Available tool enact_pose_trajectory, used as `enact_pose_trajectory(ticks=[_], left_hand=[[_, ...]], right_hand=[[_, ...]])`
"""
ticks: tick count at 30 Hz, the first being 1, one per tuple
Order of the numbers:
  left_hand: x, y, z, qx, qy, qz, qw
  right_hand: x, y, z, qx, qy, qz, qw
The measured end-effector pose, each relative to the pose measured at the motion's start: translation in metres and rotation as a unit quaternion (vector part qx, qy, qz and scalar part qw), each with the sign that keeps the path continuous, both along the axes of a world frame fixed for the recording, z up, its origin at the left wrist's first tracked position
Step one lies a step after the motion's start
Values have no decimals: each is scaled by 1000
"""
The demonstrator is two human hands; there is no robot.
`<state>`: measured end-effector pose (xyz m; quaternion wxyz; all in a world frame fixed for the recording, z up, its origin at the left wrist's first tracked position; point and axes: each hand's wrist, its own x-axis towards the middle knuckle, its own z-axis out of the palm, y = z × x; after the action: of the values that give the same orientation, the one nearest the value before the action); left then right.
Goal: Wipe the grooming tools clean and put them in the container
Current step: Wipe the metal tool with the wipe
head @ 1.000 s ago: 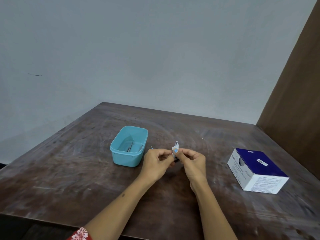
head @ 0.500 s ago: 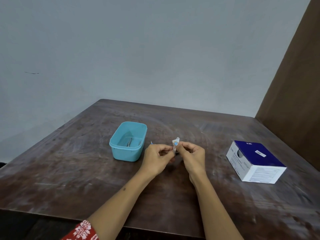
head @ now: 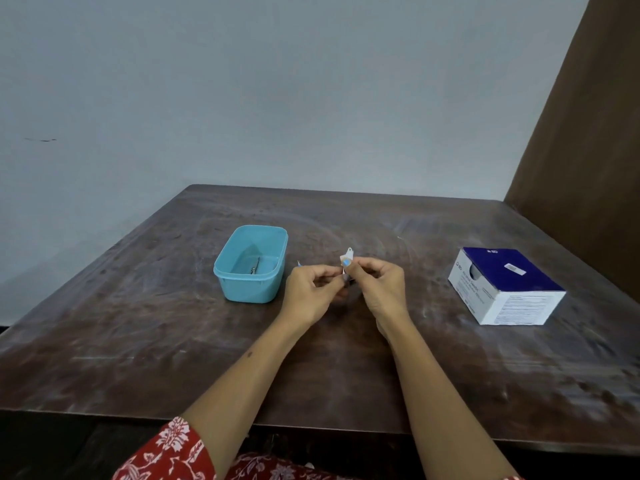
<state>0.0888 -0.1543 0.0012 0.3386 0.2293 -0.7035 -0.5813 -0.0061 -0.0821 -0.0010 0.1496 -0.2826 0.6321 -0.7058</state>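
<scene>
My left hand [head: 311, 289] and my right hand [head: 379, 285] meet above the table's middle. Both pinch a small white and blue swab packet [head: 347, 258], which sticks up between the fingertips. A thin pale tip [head: 298, 263] pokes out behind my left hand; what it belongs to is hidden. A small dark object [head: 349, 280] shows just below the fingers, too covered to identify. The teal container [head: 273, 289] stands open to the left of my left hand, with a slim metal tool [head: 255, 266] lying on its floor.
A blue and white cardboard box [head: 512, 299] sits on the dark wooden table [head: 138, 323] to the right of my hands. A pale wall stands behind the table and a brown panel [head: 588, 150] borders its right side.
My hands stay together on the packet with only slight finger movement. The view has tilted a little, so everything sits slightly higher in the frame.
</scene>
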Motion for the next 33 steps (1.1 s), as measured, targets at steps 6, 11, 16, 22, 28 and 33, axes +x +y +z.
enact_pose_trajectory(ticks=[6,11,16,22,28,33], left_hand=[[1,-3,-2,5,8,2,1000],[-1,-3,-3,9,-9,-22,1000],[-1,-6,-7,-89,-17,39,995],[-1,-3,-1,-34,1,10,999],[-1,0,-3,-13,7,-25,1000],[-1,0,2,95,58,-21,994]], right_hand=[[1,0,0,0,-11,26,1000],[2,0,3,-18,-10,1,1000],[0,-1,-1,17,85,-47,995],[4,-1,0,-3,71,-33,997],[3,0,6,-65,11,-53,996],[-1,1,9,-117,-70,-94,986]])
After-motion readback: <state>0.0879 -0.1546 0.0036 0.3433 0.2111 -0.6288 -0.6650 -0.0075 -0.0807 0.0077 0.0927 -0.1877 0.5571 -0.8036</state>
